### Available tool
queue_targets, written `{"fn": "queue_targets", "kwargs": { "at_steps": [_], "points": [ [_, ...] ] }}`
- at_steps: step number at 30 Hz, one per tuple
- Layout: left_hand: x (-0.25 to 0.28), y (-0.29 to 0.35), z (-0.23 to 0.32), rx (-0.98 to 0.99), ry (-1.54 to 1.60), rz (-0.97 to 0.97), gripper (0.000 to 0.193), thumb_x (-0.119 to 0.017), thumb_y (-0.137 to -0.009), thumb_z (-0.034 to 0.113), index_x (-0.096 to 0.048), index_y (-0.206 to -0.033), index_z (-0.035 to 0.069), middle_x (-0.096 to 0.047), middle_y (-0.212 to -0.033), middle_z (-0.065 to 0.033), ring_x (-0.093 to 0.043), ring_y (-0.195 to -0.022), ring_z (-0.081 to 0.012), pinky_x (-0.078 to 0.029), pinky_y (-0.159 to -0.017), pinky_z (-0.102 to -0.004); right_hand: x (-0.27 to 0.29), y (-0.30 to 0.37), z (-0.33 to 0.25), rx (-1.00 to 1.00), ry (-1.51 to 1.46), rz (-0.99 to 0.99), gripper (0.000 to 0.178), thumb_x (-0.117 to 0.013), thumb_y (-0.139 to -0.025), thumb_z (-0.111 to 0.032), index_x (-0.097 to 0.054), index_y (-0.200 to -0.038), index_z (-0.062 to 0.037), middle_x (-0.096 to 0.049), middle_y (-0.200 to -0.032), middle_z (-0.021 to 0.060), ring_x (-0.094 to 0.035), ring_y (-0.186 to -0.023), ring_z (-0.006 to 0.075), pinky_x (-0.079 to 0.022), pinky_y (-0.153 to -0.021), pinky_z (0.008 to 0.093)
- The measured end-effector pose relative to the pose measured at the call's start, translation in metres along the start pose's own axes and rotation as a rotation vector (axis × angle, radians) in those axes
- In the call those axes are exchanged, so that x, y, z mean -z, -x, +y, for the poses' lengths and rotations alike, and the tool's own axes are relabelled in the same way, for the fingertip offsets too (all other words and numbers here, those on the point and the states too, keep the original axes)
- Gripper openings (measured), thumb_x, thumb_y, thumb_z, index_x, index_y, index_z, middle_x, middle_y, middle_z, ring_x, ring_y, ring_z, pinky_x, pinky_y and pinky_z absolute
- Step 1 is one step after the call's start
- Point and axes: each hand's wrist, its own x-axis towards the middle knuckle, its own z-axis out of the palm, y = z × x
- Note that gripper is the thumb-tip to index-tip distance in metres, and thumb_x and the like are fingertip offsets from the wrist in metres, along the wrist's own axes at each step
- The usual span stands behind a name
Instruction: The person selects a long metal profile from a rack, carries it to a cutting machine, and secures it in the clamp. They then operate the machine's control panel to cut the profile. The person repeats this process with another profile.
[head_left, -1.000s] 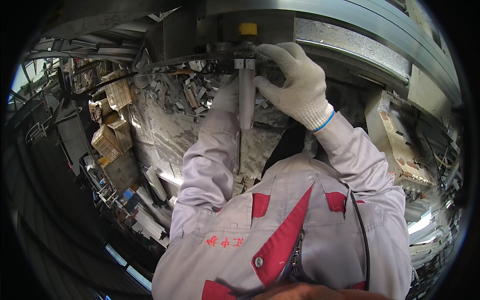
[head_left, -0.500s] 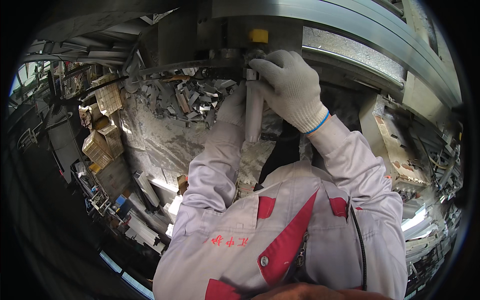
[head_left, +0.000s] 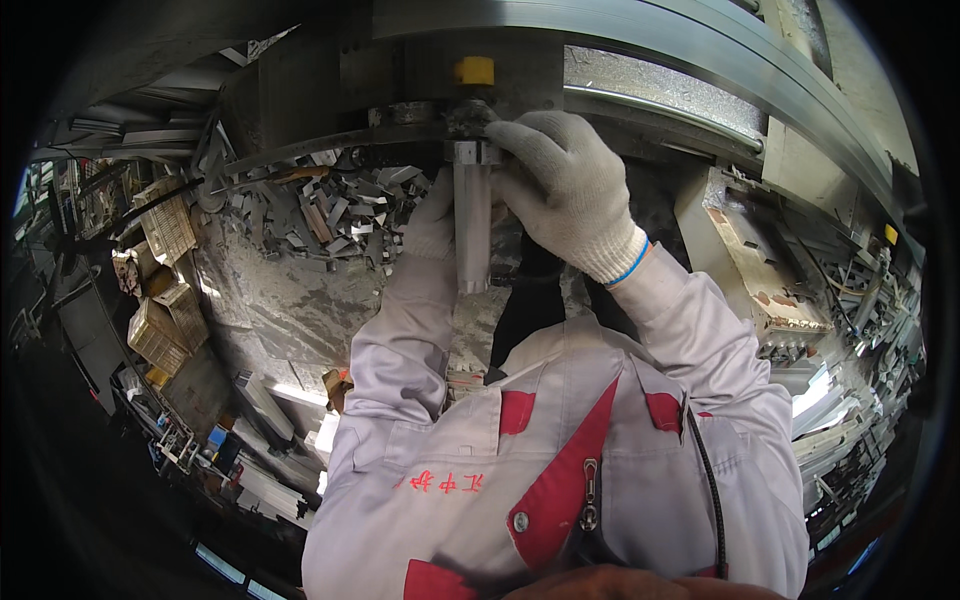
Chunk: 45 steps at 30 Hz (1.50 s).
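Metal cyl. (head_left: 472,230) sits btwn the hands, far end at the dark fitting (head_left: 470,118), yellow cap (head_left: 474,70) just beyond. R hand (head_left: 568,190): fingers bent, tips by the fitting; can't tell if pinching. L hand (head_left: 430,225): mostly hidden behind cyl., grip unclear. Prob. best: steady cyl. w/ L, line it up straight, use light R fingertip pressure, tips clear of gaps.

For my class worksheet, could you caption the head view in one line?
White-gloved right hand and partly hidden left hand flank a grey metal cylinder near a small yellow block.
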Motion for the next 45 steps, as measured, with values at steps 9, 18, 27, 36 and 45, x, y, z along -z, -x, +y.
{"fn": "queue_targets", "kwargs": {
  "at_steps": [9, 18, 27, 36, 45],
  "points": [
    [0.01, -0.006, 0.019, 0.042, -0.189, -0.006, 0.053, -0.069, -0.114, 0.027, -0.057, -0.157, -0.001, -0.065, -0.144, -0.0274, -0.068, -0.103, -0.0278, -0.058, -0.085, -0.0403, 0.114, 0.155, 0.036, -0.547, 0.091, -0.181, 0.042, -0.083, -0.089, -0.019, -0.078, -0.13, -0.0134, -0.073, -0.118, 0.0113, -0.073, -0.113, 0.0364, -0.061, -0.098, 0.0477],
    [0.033, 0.025, 0.047, -0.319, -0.946, 0.597, 0.06, -0.072, -0.112, 0.037, -0.056, -0.163, 0.007, -0.068, -0.148, -0.017, -0.068, -0.117, -0.0247, -0.056, -0.102, -0.0403, 0.215, 0.278, 0.072, -0.988, -0.075, -0.055, 0.041, -0.084, -0.092, -0.014, -0.079, -0.133, -0.0087, -0.074, -0.116, 0.0096, -0.073, -0.092, 0.0216, -0.062, -0.084, 0.0362],
    [0.165, 0.198, -0.036, -0.533, -0.648, 1.272, 0.034, -0.063, -0.117, 0.047, -0.071, -0.13, 0.016, -0.074, -0.113, -0.0024, -0.066, -0.097, -0.0215, -0.057, -0.093, -0.0421, 0.423, 0.409, 0.175, -0.714, 0.353, 0.167, 0.023, -0.082, -0.095, -0.02, -0.085, -0.116, -0.0115, -0.081, -0.11, 0.0096, -0.08, -0.099, 0.0293, -0.064, -0.09, 0.0395],
    [0.135, 0.147, -0.371, 0.009, -0.942, 0.866, 0.026, -0.077, -0.11, 0.023, -0.073, -0.134, 0.014, -0.076, -0.115, 0.0001, -0.069, -0.095, -0.0144, -0.058, -0.079, -0.0302, 0.541, 0.416, 0.38, -0.751, 0.5, -0.537, 0.033, -0.073, -0.098, -0.027, -0.084, -0.128, -0.0182, -0.082, -0.126, 0.0125, -0.077, -0.118, 0.0368, -0.059, -0.11, 0.0451],
    [0.112, 0.021, -0.42, -0.01, -1.402, 0.535, 0.026, -0.079, -0.106, 0.013, -0.075, -0.13, 0.003, -0.076, -0.113, -0.0017, -0.065, -0.092, -0.0081, -0.056, -0.081, -0.0258, 0.524, 0.43, 0.449, -1.092, 0.168, -0.67, 0.049, -0.082, -0.089, -0.03, -0.078, -0.132, -0.0068, -0.08, -0.13, 0.0232, -0.075, -0.128, 0.0357, -0.057, -0.111, 0.0402]
  ]
}}
